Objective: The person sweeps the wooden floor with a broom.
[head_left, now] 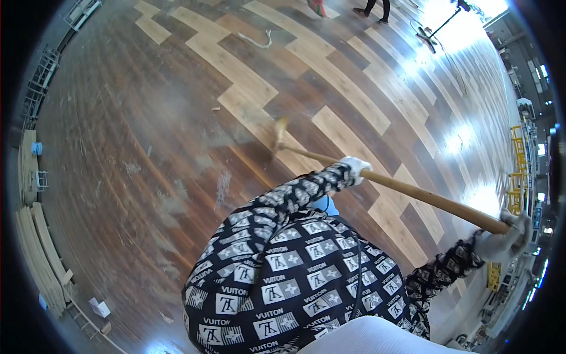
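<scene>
A long wooden pole, which looks like the handle of a broom (433, 199), slants across the space in front of me. Its narrow yellowish head (279, 138) is smeared by motion over the plank floor, so its bristles cannot be made out. My left hand (355, 170), in a white glove, wraps round the middle of the handle. Closed on the upper end at the far right is my right hand (506, 237), gloved in greyish white. Both sleeves are black with a white pattern.
Dusty patches (171, 197) mark the brown and light planks. Far ahead lie a pale strip (255, 41) and a black stand (429, 38) with a cable, near a person's legs (374, 9). Stacked boards (44, 253) line the left; yellow ladders (519, 171) stand along the right.
</scene>
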Action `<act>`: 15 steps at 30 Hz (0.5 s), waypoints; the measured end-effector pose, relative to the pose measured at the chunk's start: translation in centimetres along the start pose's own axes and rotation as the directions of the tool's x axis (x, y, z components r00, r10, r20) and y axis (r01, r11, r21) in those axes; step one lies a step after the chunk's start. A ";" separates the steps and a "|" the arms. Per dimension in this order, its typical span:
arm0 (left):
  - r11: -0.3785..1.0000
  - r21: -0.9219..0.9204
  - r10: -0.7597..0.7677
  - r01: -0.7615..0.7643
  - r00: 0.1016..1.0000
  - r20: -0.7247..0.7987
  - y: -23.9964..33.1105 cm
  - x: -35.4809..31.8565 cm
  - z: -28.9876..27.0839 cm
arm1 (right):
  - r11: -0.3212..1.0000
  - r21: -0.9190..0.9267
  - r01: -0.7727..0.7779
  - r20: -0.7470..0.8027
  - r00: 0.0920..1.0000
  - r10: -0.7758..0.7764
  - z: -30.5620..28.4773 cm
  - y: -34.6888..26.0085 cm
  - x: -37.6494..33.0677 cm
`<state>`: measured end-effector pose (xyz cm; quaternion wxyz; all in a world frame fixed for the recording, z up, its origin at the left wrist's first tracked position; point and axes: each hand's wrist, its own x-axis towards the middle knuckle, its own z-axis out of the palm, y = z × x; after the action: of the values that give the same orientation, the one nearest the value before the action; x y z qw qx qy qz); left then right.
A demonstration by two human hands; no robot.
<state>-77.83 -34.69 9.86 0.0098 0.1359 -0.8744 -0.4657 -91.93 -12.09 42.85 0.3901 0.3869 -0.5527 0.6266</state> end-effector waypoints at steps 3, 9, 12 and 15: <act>0.992 0.073 -0.093 0.103 0.988 -0.126 -3.3 -6.2 0.1 | 0.970 -0.007 -0.243 -0.083 0.967 0.241 1.3 -2.7 -3.1; 0.607 0.423 -0.717 0.673 0.693 -0.074 -14.0 -15.3 -9.2 | 0.666 0.056 -0.744 0.447 0.615 0.650 10.1 -3.0 -16.1; 0.636 0.445 -0.700 0.631 0.714 -0.012 -16.1 -15.4 -9.4 | 0.627 0.068 -0.776 0.524 0.562 0.640 11.0 1.5 -16.2; 0.841 0.271 -0.416 0.469 0.879 -0.233 -10.0 -7.9 -8.1 | 0.622 -0.142 -0.770 0.263 0.576 0.774 10.5 10.6 -10.8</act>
<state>-66.77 -44.62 7.19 -0.0481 0.3723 -0.8787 -0.2949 -96.78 -24.08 29.76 -0.0074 0.1957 -0.7215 0.6642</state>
